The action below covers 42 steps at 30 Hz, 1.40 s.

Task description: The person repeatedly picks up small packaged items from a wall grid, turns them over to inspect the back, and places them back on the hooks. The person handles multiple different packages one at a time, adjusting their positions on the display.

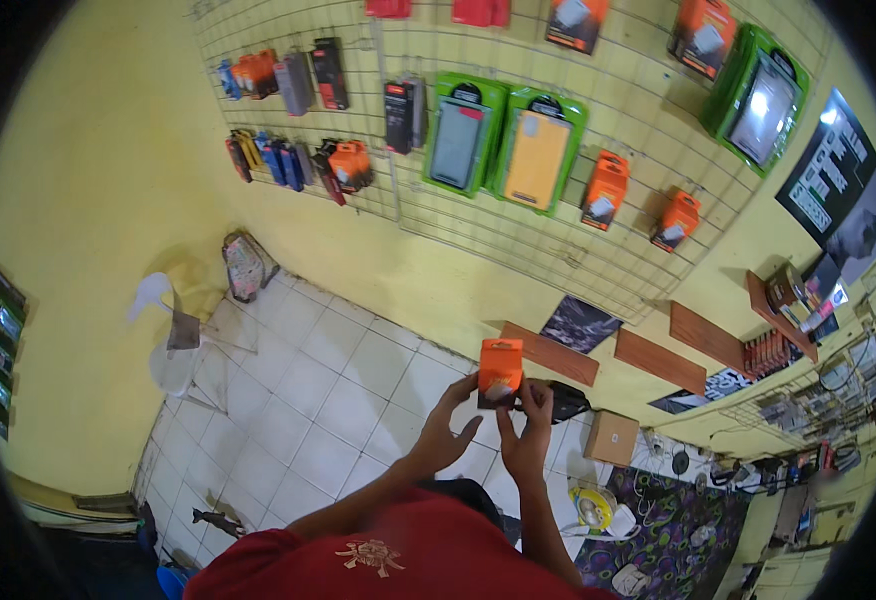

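Observation:
A small orange and black hanging box (500,368) is held upright in front of me, its top tab pointing away. My right hand (526,428) grips its lower right part, thumb across the front and fingers along the right side. At the box's left edge, the fingertips of my left hand (446,428) reach the side or just behind it; its thumb stands apart from the box. Beyond, similar orange boxes (606,190) hang on a wire grid rack (518,245) on the wall, near green-framed phone case packs (536,150).
Brown wall shelves (550,354) lie low along the wall. A cardboard box (611,438) and yellow bowl (594,508) are on the right, by a dark patterned mat (683,545). At left are a white chair (173,365), a bag (246,266) and a cat (218,521) on floor tiles.

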Tool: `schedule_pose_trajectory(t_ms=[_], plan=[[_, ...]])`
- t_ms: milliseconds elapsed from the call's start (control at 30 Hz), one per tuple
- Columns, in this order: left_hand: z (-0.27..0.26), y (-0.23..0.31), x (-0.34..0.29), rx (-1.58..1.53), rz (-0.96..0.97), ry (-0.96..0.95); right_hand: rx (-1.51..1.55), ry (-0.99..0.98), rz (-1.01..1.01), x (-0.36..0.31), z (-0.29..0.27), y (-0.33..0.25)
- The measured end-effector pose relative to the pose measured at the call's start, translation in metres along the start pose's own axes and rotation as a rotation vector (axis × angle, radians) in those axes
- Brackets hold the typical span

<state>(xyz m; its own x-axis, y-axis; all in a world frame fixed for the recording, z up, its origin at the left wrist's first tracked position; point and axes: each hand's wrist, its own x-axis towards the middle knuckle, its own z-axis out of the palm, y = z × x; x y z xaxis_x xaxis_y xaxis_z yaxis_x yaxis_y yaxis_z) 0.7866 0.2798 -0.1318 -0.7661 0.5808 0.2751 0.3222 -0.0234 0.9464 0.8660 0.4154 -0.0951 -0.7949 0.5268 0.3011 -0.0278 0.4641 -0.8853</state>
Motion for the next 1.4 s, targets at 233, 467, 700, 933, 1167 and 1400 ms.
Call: schedule_pose_trajectory(t_ms=[233, 467, 700, 933, 1167, 1400], plan=[[-0.11, -0.031, -0.007, -0.054, 0.067, 0.137, 0.026, -0.122, -0.133, 0.004, 0.11, -0.028], [-0.249, -0.051, 0.006, -0.04, 0.094, 0.119, 0.123, -0.117, -0.047, 0.036, 0.238, -0.066], [-0.344, -0.044, 0.09, -0.035, 0.185, 0.085, 0.046, -0.004, -0.138, 0.109, 0.311, -0.125], [-0.372, -0.021, 0.235, -0.158, 0.38, 0.078, 0.0, 0.164, -0.307, 0.238, 0.325, -0.16], [-0.387, -0.019, 0.359, -0.272, 0.437, 0.036, 0.021, 0.267, -0.389, 0.356, 0.338, -0.18], [-0.392, -0.015, 0.433, -0.248, 0.541, 0.029, 0.152, 0.288, -0.412, 0.427, 0.341, -0.17]])
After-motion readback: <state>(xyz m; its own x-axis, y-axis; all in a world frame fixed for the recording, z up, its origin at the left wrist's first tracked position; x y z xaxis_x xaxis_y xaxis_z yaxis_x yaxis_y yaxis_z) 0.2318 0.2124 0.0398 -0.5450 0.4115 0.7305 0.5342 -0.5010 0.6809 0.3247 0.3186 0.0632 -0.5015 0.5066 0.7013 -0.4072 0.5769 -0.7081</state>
